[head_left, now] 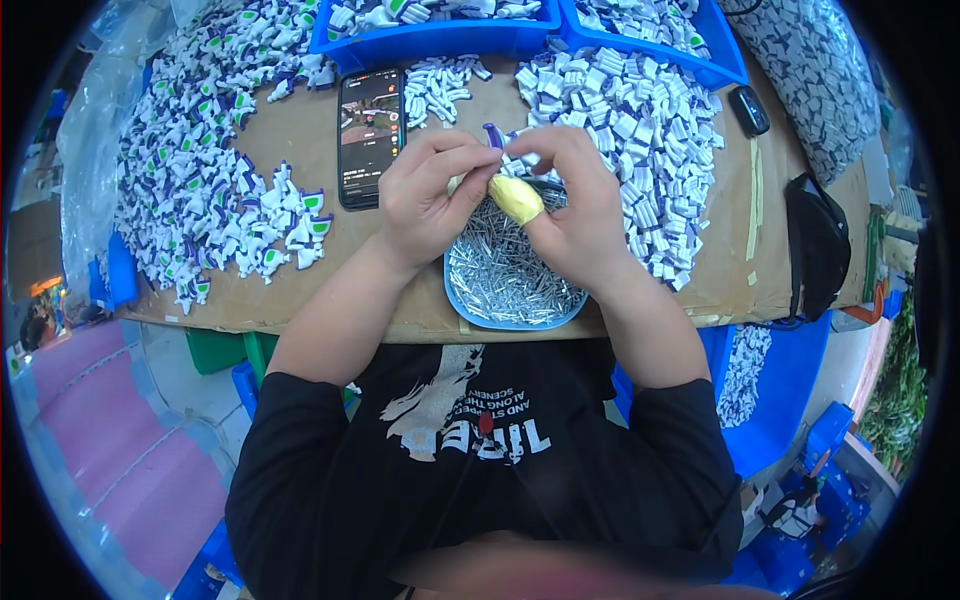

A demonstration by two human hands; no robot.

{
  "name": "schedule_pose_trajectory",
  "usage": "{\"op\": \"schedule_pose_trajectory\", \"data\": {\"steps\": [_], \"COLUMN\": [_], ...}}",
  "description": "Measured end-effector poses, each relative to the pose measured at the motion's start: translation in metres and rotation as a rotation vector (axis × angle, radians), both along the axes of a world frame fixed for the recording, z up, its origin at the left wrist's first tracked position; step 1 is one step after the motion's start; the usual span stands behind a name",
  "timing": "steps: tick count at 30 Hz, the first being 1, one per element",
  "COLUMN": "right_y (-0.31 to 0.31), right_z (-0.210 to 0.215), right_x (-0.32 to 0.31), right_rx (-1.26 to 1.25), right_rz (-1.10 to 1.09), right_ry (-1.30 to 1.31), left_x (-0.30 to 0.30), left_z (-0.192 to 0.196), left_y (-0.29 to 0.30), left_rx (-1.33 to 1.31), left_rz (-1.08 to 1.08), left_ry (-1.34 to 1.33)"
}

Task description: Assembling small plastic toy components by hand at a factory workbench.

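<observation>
The left hand [435, 195] is gripping a small purple plastic part [493, 136], pinching it between thumb and index finger; the part is projecting beyond the fingertips, above the far end of a shallow blue tray [515, 324]; the right hand [580, 205] is facing the left, its index finger curving in just beside the part; its thumb is wearing a yellow wrapping [516, 201] and lying near the left fingertips; whether the right grip is closing on the part is not determinable from this view.

The tray is sitting at the near edge of the table [345, 238] and is holding slender silver metal fasteners [515, 275]; a smartphone [370, 140] is lying to the left of the hands; a small heap of white parts [438, 90] is lying just beside it; a heap of white-and-purple block parts [650, 150] is covering the table to the right; a heap of white, purple and green parts [205, 150] is spreading across the left side; two blue bins [440, 34] are standing along the far side, containing more parts; a black pouch [820, 240] is resting at the right edge.
</observation>
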State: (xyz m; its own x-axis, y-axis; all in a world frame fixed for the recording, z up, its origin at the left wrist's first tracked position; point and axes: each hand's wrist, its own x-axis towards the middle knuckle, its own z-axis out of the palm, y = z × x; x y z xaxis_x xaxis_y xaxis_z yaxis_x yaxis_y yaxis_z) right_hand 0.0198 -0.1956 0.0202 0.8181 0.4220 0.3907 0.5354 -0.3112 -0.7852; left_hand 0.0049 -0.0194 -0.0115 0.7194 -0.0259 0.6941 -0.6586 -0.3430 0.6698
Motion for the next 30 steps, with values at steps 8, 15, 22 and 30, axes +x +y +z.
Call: {"op": "schedule_pose_trajectory", "data": {"steps": [8,15,22,30], "right_y": [0.002,-0.01,-0.014,-0.015], "right_z": [-0.006,-0.003,-0.006,-0.003], "right_x": [0.0,0.011,0.016,0.019], "right_rx": [0.009,-0.141,-0.341,-0.351], "right_rz": [0.194,-0.212,-0.276,-0.223], "right_ry": [0.056,-0.148,-0.099,-0.117], "left_x": [-0.004,0.017,0.021,0.024], "left_z": [-0.003,-0.006,-0.013,-0.012], "left_y": [0.002,0.022,0.026,0.026], "left_rx": [-0.066,0.275,0.771,0.766], "left_rz": [-0.09,0.348,0.482,0.468], "left_ry": [0.024,0.17,0.321,0.266]}}
